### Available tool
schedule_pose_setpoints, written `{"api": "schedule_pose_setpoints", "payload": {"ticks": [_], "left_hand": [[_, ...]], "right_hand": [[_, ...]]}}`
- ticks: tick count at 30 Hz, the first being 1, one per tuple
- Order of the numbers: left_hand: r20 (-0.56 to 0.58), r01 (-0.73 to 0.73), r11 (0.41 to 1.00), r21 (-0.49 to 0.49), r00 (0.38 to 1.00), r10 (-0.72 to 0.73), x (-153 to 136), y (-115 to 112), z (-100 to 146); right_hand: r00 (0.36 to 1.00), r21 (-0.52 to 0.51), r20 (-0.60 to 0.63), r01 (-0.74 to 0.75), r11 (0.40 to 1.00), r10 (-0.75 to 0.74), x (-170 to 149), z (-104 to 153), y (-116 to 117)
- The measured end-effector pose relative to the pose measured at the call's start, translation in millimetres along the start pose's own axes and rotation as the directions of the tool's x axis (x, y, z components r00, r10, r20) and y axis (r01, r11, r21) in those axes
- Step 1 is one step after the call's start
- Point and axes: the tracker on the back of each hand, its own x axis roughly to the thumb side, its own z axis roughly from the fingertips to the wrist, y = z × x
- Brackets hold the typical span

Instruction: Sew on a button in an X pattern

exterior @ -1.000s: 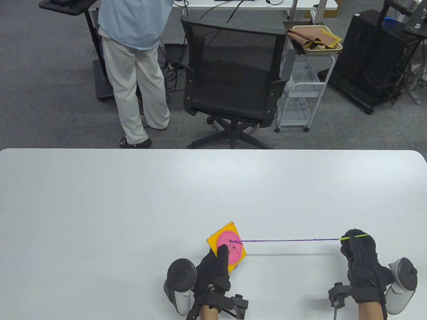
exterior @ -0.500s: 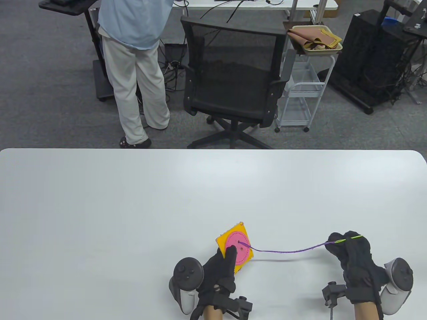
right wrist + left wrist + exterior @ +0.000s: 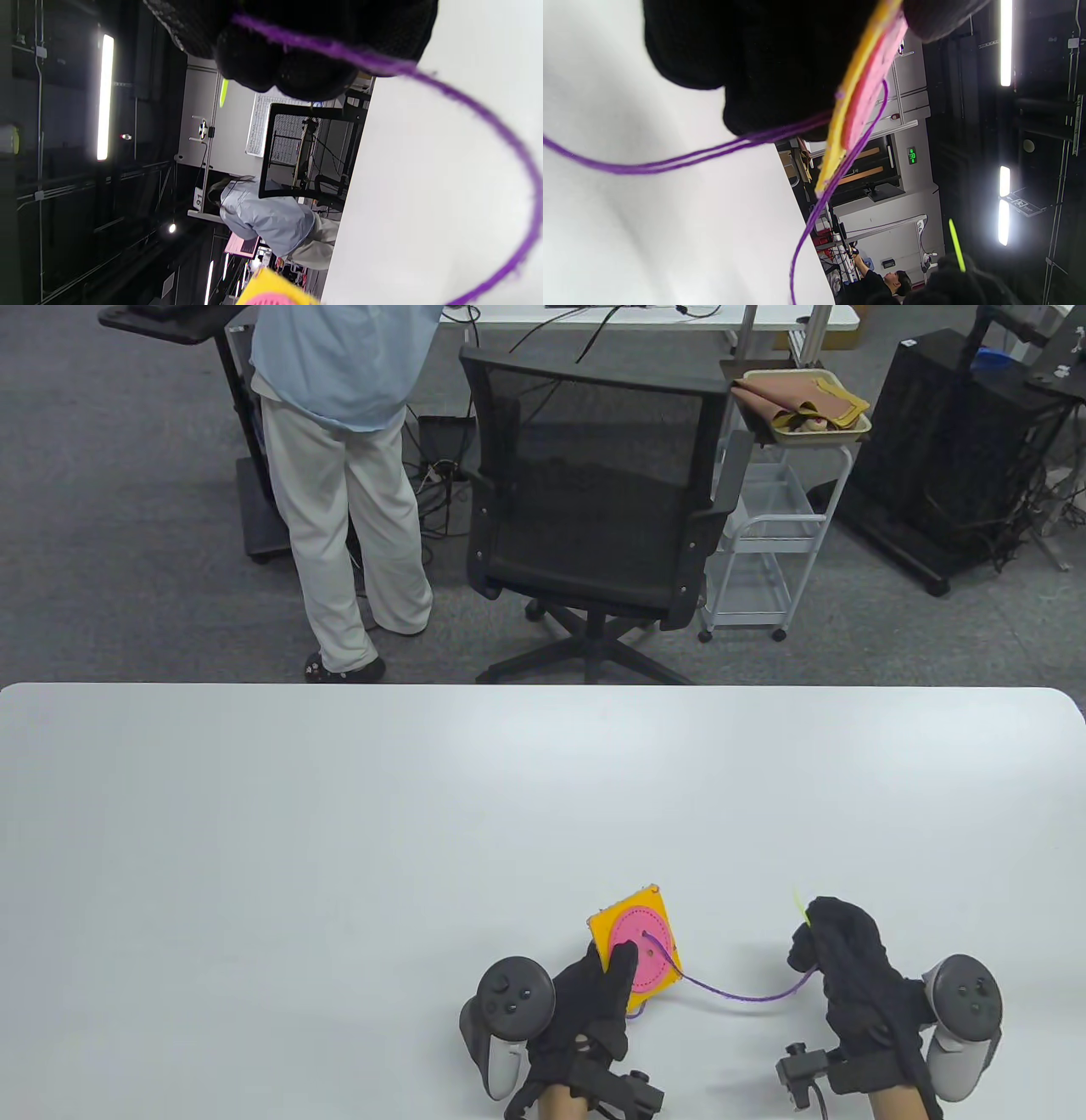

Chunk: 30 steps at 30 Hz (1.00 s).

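Pinched in left hand (image 3: 594, 997): yellow card (image 3: 635, 948) with pink button (image 3: 644, 959); in right hand's (image 3: 836, 963) curled fingers: needle (image 3: 801, 904), slack purple thread (image 3: 747, 997) between.

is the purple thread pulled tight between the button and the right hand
No, the purple thread sags in a loose curve from the pink button down to the table and up to the right hand.

button card (image 3: 635, 952) left, thread (image 3: 747, 997) sagging rightward to right hand (image 3: 836, 963).

Grey carpet (image 3: 127, 560), black mesh office chair (image 3: 594, 500)
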Motion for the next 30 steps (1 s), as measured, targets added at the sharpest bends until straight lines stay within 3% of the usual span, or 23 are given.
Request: {"api": "schedule_pose_setpoints", "payload": {"ticks": [12,30], "left_hand": [[0.016,0.000,1.000,-0.021,1.000,0.000,2,-8,-1],[0.037,0.042,0.998,-0.049,0.999,-0.040,9,-20,2]], "right_hand": [[0.972,0.196,0.136,-0.215,0.957,0.190,10,14,47],[0.895,0.164,0.224,-0.425,0.890,0.386,11,23,64]]}}
